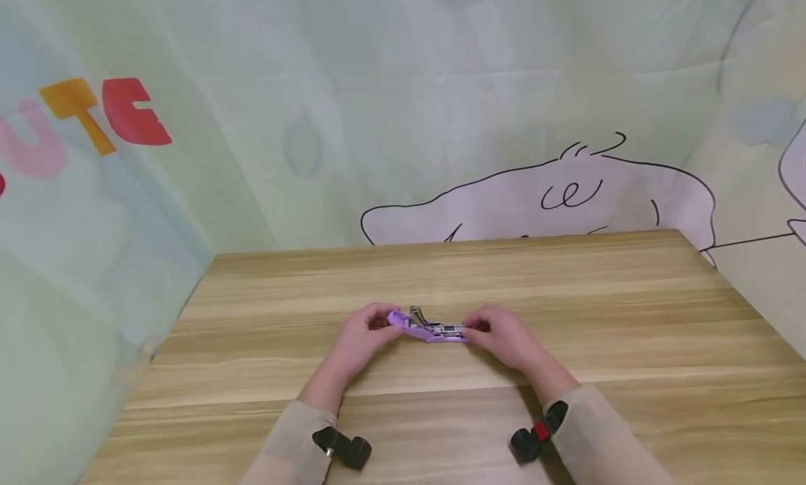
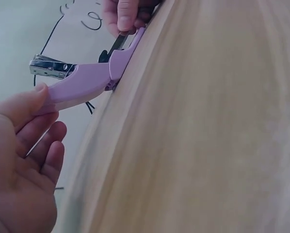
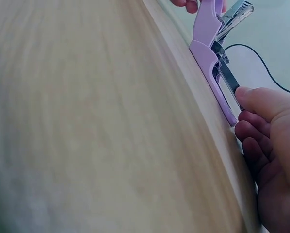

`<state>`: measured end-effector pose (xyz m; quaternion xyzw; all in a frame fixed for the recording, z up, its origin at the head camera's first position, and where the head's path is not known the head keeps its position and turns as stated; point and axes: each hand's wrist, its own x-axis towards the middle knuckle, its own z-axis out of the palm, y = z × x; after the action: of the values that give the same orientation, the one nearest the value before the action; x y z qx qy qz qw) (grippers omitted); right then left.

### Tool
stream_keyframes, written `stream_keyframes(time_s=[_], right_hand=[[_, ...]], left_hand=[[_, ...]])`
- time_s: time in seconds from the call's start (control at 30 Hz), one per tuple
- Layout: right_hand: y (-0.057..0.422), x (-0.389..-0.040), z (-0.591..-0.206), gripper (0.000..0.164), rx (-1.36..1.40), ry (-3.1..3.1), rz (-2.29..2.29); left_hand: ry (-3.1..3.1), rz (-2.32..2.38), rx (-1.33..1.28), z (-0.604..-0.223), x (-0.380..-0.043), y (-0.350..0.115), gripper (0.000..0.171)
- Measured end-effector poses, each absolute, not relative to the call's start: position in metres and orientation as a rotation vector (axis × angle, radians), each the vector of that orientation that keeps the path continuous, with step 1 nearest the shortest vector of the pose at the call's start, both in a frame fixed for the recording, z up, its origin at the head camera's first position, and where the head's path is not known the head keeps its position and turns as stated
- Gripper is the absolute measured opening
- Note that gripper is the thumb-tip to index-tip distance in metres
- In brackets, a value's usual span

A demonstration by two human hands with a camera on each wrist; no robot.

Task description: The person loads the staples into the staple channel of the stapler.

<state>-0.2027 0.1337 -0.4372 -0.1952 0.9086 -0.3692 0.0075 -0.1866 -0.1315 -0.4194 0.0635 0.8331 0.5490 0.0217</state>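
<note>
A purple stapler (image 1: 415, 332) is held folded wide open, low over the middle of the wooden table. My left hand (image 1: 360, 341) pinches the end of its purple top cover (image 2: 84, 85) between thumb and fingers, with that end tilted up. From the middle, a shiny metal arm (image 2: 50, 67) sticks up at a slant. At the other end, my right hand (image 1: 506, 338) pinches the tip of the dark metal magazine (image 3: 227, 75) with thumb and forefinger. Beneath the magazine, the purple base (image 3: 217, 97) lies along the tabletop, its tip right by the right fingers (image 3: 249, 128).
The wood-grain table (image 1: 264, 289) reaches back to a hanging printed cloth (image 1: 283, 72) with cartoon drawings and coloured letters. Black wrist cameras are strapped over both sleeves (image 1: 292, 439), close above the table's near part.
</note>
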Motion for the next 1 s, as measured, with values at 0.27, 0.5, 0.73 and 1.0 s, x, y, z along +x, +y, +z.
stream_keyframes(time_s=[0.27, 0.5, 0.73, 1.0], right_hand=[[0.132, -0.201, -0.434, 0.013, -0.549, 2.850, -1.118], [0.131, -0.202, -0.433, 0.012, -0.535, 2.837, -1.132], [0.131, -0.201, -0.434, 0.013, -0.506, 2.836, -1.137], [0.131, -0.203, -0.434, 0.016, -0.504, 2.839, -1.142]], left_hand=[[2.656, 1.557, 0.245, -0.409, -0.191, -0.120, 0.037], [2.646, 1.567, 0.325, -0.406, -0.194, -0.109, 0.035], [2.671, 1.543, 0.386, -0.404, -0.195, -0.097, 0.034], [2.693, 1.496, 0.402, -0.404, -0.195, -0.086, 0.035]])
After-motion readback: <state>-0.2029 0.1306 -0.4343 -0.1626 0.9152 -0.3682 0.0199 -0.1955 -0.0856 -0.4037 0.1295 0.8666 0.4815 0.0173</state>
